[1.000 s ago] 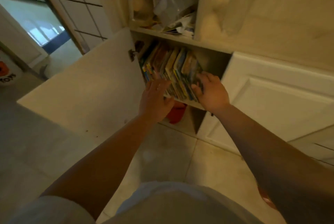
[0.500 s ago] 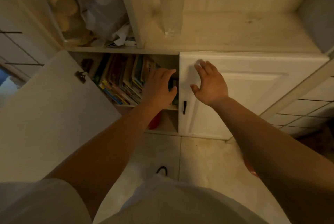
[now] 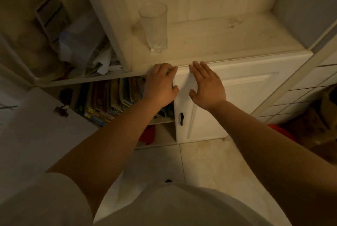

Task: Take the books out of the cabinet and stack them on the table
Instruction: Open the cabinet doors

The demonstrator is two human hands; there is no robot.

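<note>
Several colourful books [image 3: 109, 99] stand upright in a row on the shelf of the open cabinet compartment. My left hand [image 3: 160, 85] is in front of the row's right end, its fingertips up at the counter's front edge [image 3: 182, 61] and nothing visible in it. The rightmost books are hidden behind that hand. My right hand [image 3: 206, 85] lies flat and spread on the closed white cabinet door [image 3: 246, 94], just right of the opening. No table is in view.
The open cabinet door [image 3: 36, 134] swings out at the left. A clear drinking glass [image 3: 155, 26] stands on the counter above my hands. Plastic bags and papers [image 3: 82, 47] fill the upper left compartment. A red item [image 3: 148, 132] sits on the lower shelf.
Both hands have risen from the book row toward the counter edge. The right hand left the books for the closed door. The view has swung right and up.
</note>
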